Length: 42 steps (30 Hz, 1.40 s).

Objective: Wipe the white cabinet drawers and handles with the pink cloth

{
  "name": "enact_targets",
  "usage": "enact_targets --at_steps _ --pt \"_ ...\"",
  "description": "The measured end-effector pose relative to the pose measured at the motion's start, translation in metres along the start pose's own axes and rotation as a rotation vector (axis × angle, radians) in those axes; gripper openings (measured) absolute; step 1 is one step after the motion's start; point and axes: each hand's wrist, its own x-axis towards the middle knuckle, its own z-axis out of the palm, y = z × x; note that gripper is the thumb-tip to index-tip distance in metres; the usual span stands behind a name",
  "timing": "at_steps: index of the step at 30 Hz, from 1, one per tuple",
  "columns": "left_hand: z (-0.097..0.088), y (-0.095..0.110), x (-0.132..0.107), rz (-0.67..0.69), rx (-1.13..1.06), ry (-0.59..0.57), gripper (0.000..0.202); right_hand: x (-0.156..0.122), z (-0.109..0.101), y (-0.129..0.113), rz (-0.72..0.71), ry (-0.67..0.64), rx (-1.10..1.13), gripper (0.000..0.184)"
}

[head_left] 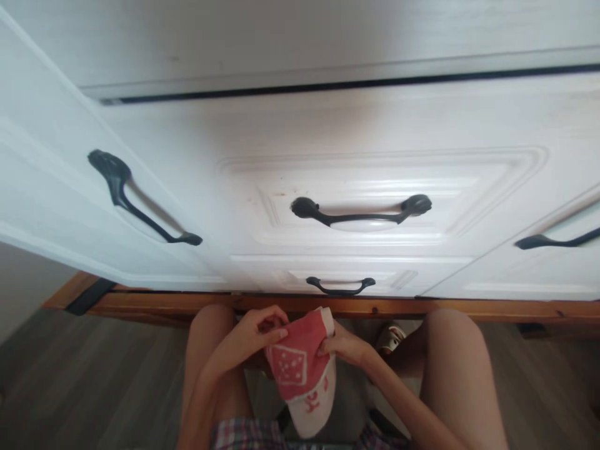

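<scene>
A pink and cream patterned cloth point(300, 362) hangs between my knees, with a white square outline on its pink part. I cannot tell whether it is a towel or something sewn. My left hand point(261, 328) is closed at its upper left edge, thumb and curled fingers meeting there. On the other side, my right hand point(344, 345) grips the upper right edge, its thumb lying on the pink face and its other fingers hidden behind. The cloth's lower end droops toward my lap.
White cabinet fronts rise close before me. Dark handles stand out on the left door point(140, 203), the middle drawer point(360, 212), the lower drawer point(340, 287) and the right door point(557, 242). A wooden rail point(375, 306) runs beneath. My knees flank the cloth above a grey floor point(126, 375).
</scene>
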Motion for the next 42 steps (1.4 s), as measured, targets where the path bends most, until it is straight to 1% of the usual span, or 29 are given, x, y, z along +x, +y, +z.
enact_targets --at_steps 2,3,4,5,7,8,9,10,11,13,15,17,20,22,25,26,30,34,38,40,42 --pt "-0.001 0.007 -0.006 0.050 0.013 0.174 0.028 0.003 -0.008 -0.004 0.009 0.005 -0.034 0.062" --pt "-0.001 0.015 -0.010 0.097 0.095 0.273 0.023 0.005 -0.010 -0.004 0.012 0.007 -0.044 0.059" --pt "0.000 0.027 -0.014 0.168 0.222 0.374 0.019 0.007 -0.011 -0.004 0.012 0.011 -0.051 0.056" --pt "0.001 0.041 -0.017 0.250 0.403 0.465 0.016 0.009 -0.012 -0.003 0.009 0.018 -0.056 0.052" --pt "0.004 0.075 -0.023 0.505 0.800 0.658 0.009 0.011 -0.011 -0.002 0.005 0.033 -0.068 0.048" --pt "0.006 0.095 -0.025 0.648 0.947 0.741 0.006 0.011 -0.011 -0.002 0.006 0.038 -0.079 0.048" --pt "0.008 0.114 -0.026 0.790 0.994 0.840 0.003 0.011 -0.010 -0.003 0.010 0.038 -0.095 0.048" --pt "0.010 0.134 -0.025 0.889 0.958 0.931 0.005 0.010 -0.010 -0.004 0.017 0.034 -0.114 0.049" --pt "0.012 0.152 -0.023 0.970 0.920 0.960 0.006 0.009 -0.010 -0.005 0.024 0.028 -0.134 0.050" --pt "0.015 0.181 -0.015 1.045 0.845 1.049 0.018 0.007 -0.009 -0.006 0.038 0.017 -0.173 0.050" --pt "0.018 0.199 -0.001 1.076 0.811 1.017 0.036 0.007 -0.007 -0.007 0.044 0.011 -0.201 0.050" --pt "0.020 0.205 0.017 1.090 0.763 0.932 0.044 0.008 -0.005 -0.006 0.050 0.005 -0.220 0.051" --pt "0.026 0.200 0.037 1.092 0.686 0.859 0.051 0.009 -0.005 -0.004 0.062 0.002 -0.247 0.055" --pt "0.030 0.193 0.044 1.089 0.619 0.833 0.053 0.009 -0.007 -0.004 0.064 0.016 -0.265 0.057" --pt "0.034 0.187 0.046 1.111 0.477 0.796 0.050 0.008 -0.010 -0.002 0.069 0.041 -0.286 0.057" --pt "0.034 0.186 0.046 1.118 0.439 0.800 0.047 0.009 -0.010 -0.001 0.073 0.044 -0.294 0.056" --pt "0.038 0.190 0.047 1.125 0.362 0.846 0.038 0.012 -0.009 0.004 0.099 0.022 -0.331 0.050" --pt "0.043 0.197 0.051 1.140 0.294 0.912 0.036 0.016 -0.006 0.009 0.131 0.012 -0.383 0.049" --pt "0.045 0.201 0.049 1.140 0.336 0.931 0.035 0.016 -0.007 0.011 0.180 0.019 -0.448 0.045" --pt "0.044 0.201 0.043 1.168 0.412 0.942 0.038 0.016 -0.008 0.013 0.192 0.021 -0.474 0.042" --pt "0.042 0.200 0.033 1.192 0.532 0.957 0.045 0.016 -0.009 0.016 0.196 0.020 -0.499 0.040"
